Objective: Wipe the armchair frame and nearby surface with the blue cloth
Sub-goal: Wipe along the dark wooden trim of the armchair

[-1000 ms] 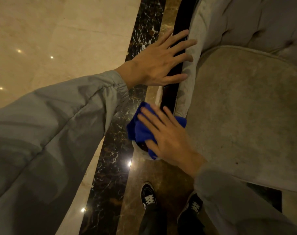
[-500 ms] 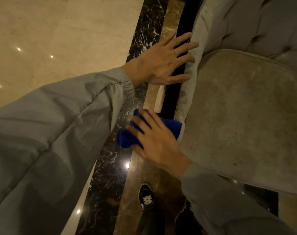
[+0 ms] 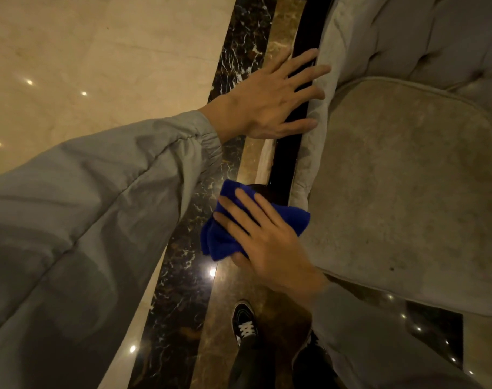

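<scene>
The armchair's glossy black frame rail [image 3: 285, 161] runs along the left side of its grey upholstered seat [image 3: 402, 175]. My left hand [image 3: 270, 102] lies flat on the rail's upper part, fingers spread, some reaching the grey padded arm. My right hand [image 3: 264, 240] presses a bunched blue cloth [image 3: 219, 240] against the rail's near end, fingers extended over the cloth. The frame's front end is hidden under the cloth and hand.
Polished marble floor surrounds the chair: beige slabs [image 3: 98, 66] to the left, a black veined strip [image 3: 183, 276] and a brown band [image 3: 228, 318] beside the frame. My black sneakers [image 3: 245, 324] stand just below the cloth. The tufted chair back [image 3: 436, 37] rises at top right.
My right hand and the cloth slid left off the rail's end, then came back up and right onto it. My left hand stayed flat on the rail.
</scene>
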